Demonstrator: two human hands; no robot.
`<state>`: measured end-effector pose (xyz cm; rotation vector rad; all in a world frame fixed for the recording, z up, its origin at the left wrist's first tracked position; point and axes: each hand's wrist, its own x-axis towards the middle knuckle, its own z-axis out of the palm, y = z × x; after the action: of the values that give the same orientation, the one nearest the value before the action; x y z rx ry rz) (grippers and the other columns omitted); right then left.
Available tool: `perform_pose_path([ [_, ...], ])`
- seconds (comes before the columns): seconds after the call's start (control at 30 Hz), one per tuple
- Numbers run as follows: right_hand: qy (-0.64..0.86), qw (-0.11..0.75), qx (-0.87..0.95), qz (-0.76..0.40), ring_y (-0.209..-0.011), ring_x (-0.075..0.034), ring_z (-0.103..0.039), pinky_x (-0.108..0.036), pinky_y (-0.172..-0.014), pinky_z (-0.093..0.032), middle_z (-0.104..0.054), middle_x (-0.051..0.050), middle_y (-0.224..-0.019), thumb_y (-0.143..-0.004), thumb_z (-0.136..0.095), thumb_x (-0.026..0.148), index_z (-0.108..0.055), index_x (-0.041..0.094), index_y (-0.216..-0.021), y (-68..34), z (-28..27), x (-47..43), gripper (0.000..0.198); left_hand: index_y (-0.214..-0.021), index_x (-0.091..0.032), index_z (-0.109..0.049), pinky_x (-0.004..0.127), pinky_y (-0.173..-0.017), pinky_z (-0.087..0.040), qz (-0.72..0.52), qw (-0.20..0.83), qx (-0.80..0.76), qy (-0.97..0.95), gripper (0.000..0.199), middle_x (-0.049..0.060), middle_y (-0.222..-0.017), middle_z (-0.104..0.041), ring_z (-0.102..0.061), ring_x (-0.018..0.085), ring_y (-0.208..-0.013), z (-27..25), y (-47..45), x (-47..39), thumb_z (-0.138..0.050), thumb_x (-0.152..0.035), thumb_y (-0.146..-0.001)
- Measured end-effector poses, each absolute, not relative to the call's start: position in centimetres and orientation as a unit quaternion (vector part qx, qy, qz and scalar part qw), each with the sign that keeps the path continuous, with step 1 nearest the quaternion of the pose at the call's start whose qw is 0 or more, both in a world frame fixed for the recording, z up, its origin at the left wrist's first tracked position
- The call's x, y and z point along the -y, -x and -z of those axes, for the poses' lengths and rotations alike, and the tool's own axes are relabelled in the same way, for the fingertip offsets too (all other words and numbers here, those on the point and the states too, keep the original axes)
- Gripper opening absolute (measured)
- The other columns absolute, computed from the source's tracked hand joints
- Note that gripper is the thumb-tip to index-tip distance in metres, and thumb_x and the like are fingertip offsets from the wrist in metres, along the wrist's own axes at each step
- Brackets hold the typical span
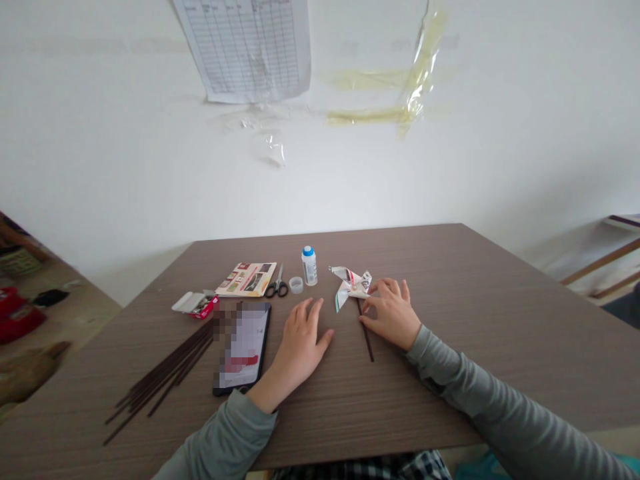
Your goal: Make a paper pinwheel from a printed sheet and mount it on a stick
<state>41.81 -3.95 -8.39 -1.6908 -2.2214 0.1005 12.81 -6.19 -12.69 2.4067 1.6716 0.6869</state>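
Note:
A pinwheel of folded printed paper (353, 285) is near the middle of the table, its thin dark stick (369, 345) pointing toward me. My right hand (393, 313) is at the pinwheel from the right, thumb and index fingertips on the stick just below the paper blades. Its other fingers are bent and partly raised. To the left, my left hand (301, 340) is open, fingers spread, holding nothing. It is just right of a phone (245, 347), whose screen is partly pixelated.
Behind my left hand stand a white glue bottle with a blue top (309, 267) and a clear cap (296, 285). Scissors (277, 285), a printed booklet (247, 279) and an opened small red-and-white box (200, 305) lie further left. Several dark sticks (165, 363) fan out beside the phone.

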Motion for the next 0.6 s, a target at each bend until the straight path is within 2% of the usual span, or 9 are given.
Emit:
perform_pose_path([
  [0.1, 0.615, 0.187, 0.765, -0.034, -0.161, -0.054, -0.061, -0.098, -0.146, -0.033, -0.088, -0.015, -0.145, -0.101, -0.093, 0.027, -0.098, 0.034, -0.094, -42.7, 8.9, 3.2, 0.011, -0.183, -0.026, -0.066, 0.076, -0.148, -0.057, -0.229, 0.077, -0.557, -0.795, 0.068, 0.024, -0.186, -0.072, -0.067, 0.049, -0.178, 12.4, -12.9, 6.4, -0.078, -0.036, -0.117],
  [0.2, 0.632, 0.187, 0.751, -0.033, -0.156, -0.053, -0.064, -0.095, -0.145, -0.036, -0.09, -0.014, -0.136, -0.103, -0.091, 0.029, -0.099, 0.034, -0.092, -43.3, 9.0, 2.9, 0.015, -0.181, -0.028, -0.068, 0.077, -0.148, -0.058, -0.233, 0.08, -0.555, -0.795, 0.066, 0.022, -0.186, -0.073, -0.068, 0.049, -0.177, 12.3, -12.9, 6.5, -0.081, -0.036, -0.116],
  [0.37, 0.656, 0.16, 0.736, -0.05, -0.152, -0.051, -0.068, -0.086, -0.145, -0.038, -0.092, -0.016, -0.133, -0.108, -0.089, 0.03, -0.101, 0.031, -0.092, -43.2, 8.3, 2.9, 0.019, -0.179, -0.025, -0.07, 0.078, -0.148, -0.057, -0.229, 0.077, -0.555, -0.796, 0.065, 0.024, -0.185, -0.073, -0.069, 0.049, -0.176, 12.0, -13.0, 6.5, -0.082, -0.034, -0.116],
  [0.47, 0.678, 0.155, 0.716, -0.059, -0.152, -0.05, -0.069, -0.076, -0.14, -0.046, -0.092, -0.018, -0.132, -0.109, -0.084, 0.024, -0.1, 0.029, -0.091, -43.1, 8.2, 2.8, 0.024, -0.179, -0.024, -0.071, 0.078, -0.149, -0.057, -0.223, 0.08, -0.554, -0.798, 0.065, 0.025, -0.185, -0.073, -0.069, 0.049, -0.176, 11.8, -13.1, 6.7, -0.081, -0.035, -0.116],
  [0.6, 0.7, 0.178, 0.688, -0.078, -0.151, -0.051, -0.069, -0.067, -0.127, -0.058, -0.091, -0.019, -0.131, -0.103, -0.089, 0.024, -0.1, 0.028, -0.088, -43.4, 8.8, 2.3, 0.019, -0.177, -0.024, -0.072, 0.08, -0.148, -0.057, -0.219, 0.081, -0.558, -0.796, 0.063, 0.026, -0.187, -0.071, -0.067, 0.051, -0.178, 11.8, -13.3, 6.8, -0.081, -0.037, -0.117],
])
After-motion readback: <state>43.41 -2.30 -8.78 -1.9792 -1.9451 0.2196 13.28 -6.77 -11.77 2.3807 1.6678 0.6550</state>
